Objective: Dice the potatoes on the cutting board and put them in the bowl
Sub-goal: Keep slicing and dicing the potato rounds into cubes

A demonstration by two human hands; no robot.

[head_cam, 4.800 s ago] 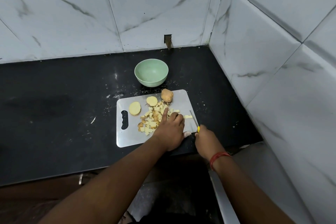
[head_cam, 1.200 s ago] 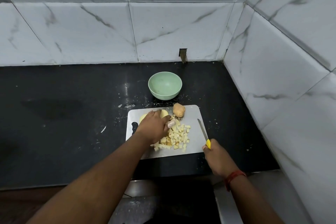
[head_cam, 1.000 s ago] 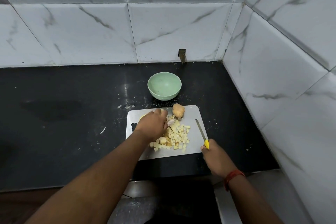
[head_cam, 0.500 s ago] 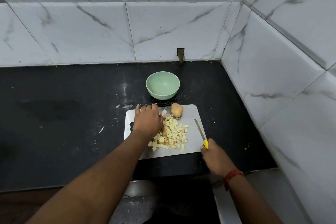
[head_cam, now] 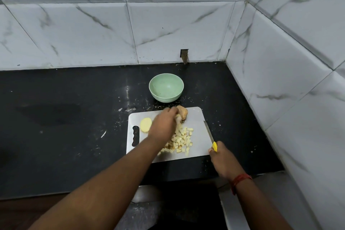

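Black tabletop (head_cam: 74,117): the left hand (head_cam: 164,127) has moved off the yellow potato slice (head_cam: 145,124) to grip the brown unpeeled potato piece (head_cam: 183,113), while the right hand (head_cam: 222,157) grips the yellow-handled knife (head_cam: 210,134), so more dicing looks next.

a single head-worn wide-angle view looks forward and steeply down onto the cutting board (head_cam: 196,117) from the near side. the board sits near centre frame, fairly close, with tiled walls bending behind and right of it.
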